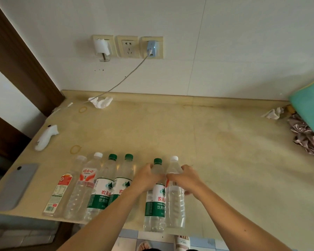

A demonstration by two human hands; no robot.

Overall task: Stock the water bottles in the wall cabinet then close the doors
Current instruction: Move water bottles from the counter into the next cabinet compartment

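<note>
Six water bottles are standing in a row along the near edge of the beige surface (170,127), all clear plastic and all holding water. The left hand (146,178) is gripping the green-capped bottle (155,200), fingers curled round its shoulder just below the cap; this bottle is wearing a green and white label with red characters. The right hand (186,178) is gripping the white-capped bottle (175,205) in the same way, around its upper body; that one is showing ribbed clear walls and only a sliver of red label. These two bottles are touching each other, and the two hands are meeting knuckle to knuckle between them. To the left, past a gap crossed by the left forearm, four more bottles are standing shoulder to shoulder: two green-capped bottles (105,185) with matching green labels, then a red-labelled bottle (83,187) with a white cap, then an end bottle (61,189) with a clear cap and a red and white label. A grey phone (14,187) is lying face down at the surface's left edge. Crumpled tissues (100,102) are sitting near the back wall, under a charger cable (123,78) that is hanging from a wall socket (151,48).
</note>
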